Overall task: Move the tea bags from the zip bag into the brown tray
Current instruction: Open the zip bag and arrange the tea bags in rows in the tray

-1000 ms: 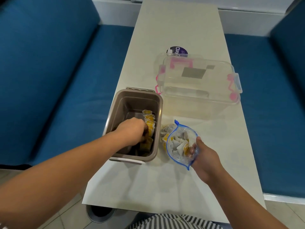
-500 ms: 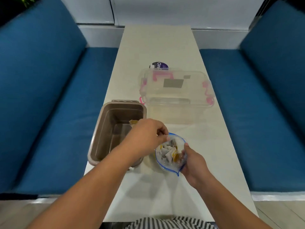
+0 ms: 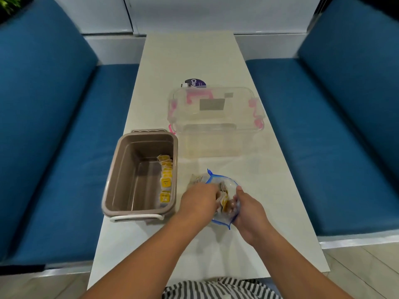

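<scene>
Back from the brown tray (image 3: 121, 169), the left hand (image 3: 199, 201) now closes on tea bags (image 3: 223, 199) inside the zip bag (image 3: 226, 184), whose mouth the right hand (image 3: 248, 209) pinches open.

Two bare forearms with no sleeves, watch or rings on the left hand (image 3: 199, 201) or right hand (image 3: 248, 209). Below them, a black-and-white striped garment (image 3: 216, 289) (only a rumpled strip shows).

1 head view, looking forward-down, close over table (image 3: 194, 61).
</scene>
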Motion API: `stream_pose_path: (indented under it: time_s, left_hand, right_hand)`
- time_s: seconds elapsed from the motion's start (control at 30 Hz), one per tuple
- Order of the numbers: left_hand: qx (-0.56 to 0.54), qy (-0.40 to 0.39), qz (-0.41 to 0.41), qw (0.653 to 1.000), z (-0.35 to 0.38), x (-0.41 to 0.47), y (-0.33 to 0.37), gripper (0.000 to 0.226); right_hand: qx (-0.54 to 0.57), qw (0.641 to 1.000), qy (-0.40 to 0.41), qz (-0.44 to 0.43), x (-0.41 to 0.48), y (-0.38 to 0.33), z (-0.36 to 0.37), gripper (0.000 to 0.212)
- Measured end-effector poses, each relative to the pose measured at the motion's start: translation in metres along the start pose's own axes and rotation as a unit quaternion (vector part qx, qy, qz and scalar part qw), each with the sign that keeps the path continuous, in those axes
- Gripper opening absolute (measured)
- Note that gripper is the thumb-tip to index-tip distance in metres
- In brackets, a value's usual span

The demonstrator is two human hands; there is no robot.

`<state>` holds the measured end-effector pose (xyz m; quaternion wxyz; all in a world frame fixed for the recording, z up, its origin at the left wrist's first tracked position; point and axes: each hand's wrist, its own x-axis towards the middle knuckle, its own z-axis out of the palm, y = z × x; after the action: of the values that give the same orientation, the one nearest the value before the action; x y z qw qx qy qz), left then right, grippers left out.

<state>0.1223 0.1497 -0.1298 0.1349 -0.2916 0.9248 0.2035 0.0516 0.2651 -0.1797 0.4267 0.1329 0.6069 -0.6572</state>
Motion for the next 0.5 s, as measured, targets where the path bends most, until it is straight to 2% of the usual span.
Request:
stream_pose_path:
  time_s: [0.27, 0.5]
  left_hand:
    - [-0.192, 0.042, -0.02, 0.98, -0.008, -0.002, -0.009, 0.04]
    - [-0.254, 0.067, -0.004, 0.965, -0.006, -0.008, -0.004, 0.029]
  right_hand:
    - [0.003, 1.0, -0.001, 0.013, 0.002, 0.002, -0.005, 0.037]
    - [0.031, 0.999, -0.015, 0.026, 0.004, 0.002, -0.006, 0.042]
